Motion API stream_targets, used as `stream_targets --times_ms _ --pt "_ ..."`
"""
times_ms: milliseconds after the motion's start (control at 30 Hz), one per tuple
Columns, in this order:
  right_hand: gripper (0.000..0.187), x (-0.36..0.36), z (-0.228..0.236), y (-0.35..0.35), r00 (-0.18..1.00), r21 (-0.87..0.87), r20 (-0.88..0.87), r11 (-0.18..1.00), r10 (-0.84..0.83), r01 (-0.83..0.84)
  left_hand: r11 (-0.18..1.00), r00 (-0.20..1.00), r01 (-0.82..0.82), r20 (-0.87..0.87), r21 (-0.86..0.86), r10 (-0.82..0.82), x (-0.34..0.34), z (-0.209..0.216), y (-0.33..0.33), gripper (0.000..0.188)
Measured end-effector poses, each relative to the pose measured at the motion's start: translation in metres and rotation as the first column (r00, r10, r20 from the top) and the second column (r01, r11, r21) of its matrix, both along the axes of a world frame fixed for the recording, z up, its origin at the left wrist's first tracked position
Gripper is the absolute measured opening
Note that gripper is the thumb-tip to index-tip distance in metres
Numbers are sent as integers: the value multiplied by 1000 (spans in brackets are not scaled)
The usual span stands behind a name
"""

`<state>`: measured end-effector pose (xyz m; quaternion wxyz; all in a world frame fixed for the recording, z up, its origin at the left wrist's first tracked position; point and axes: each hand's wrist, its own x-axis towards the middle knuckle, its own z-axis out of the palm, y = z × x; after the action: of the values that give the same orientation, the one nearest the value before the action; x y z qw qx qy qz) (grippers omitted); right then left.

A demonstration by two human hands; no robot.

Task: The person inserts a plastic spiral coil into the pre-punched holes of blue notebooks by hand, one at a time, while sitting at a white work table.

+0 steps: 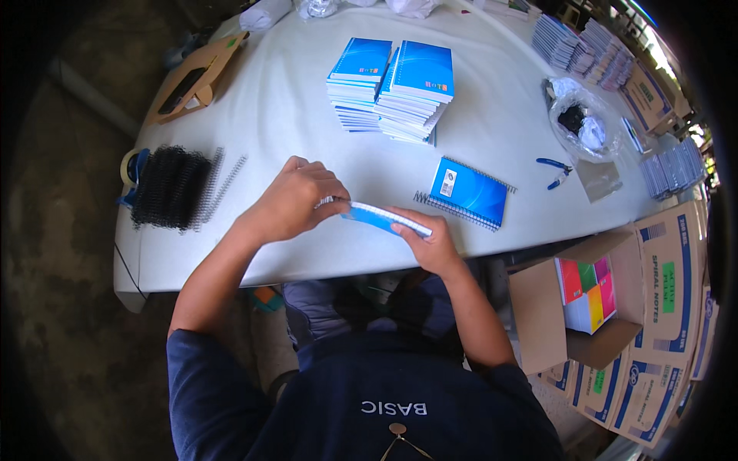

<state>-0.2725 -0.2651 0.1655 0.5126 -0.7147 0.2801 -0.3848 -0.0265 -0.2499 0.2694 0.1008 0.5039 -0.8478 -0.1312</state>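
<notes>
Currently: one blue notebook [370, 218], above the tabletop [284, 115]'s near side; right hand [433, 244], fingers clamped on it; left hand [301, 201], fingers pinched on an apparent coil [326, 201] at its end. Step, seemingly: coil-threading; next move calls for steady twisting.

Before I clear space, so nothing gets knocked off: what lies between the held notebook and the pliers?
In the head view, at least one blue spiral-bound notebook lies between the held notebook and the pliers.

Just a navy tee [357, 373] with loose short sleeves [211, 384], white block lettering [393, 408] up front, a round brownish disc [397, 429] on a thin cord [390, 447], plus dark trousers [306, 309].
</notes>
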Motion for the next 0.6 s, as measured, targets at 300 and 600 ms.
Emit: stream_targets --times_ms 300,600 --pt "34 23 -10 41 985 -164 91 974 -146 159 892 956 36 274 -451 100 -13 -110 99 99" --pt "45 39 -11 44 995 -481 101 876 22 29 846 972 66 225 -529 64 -2 -159 141 113"
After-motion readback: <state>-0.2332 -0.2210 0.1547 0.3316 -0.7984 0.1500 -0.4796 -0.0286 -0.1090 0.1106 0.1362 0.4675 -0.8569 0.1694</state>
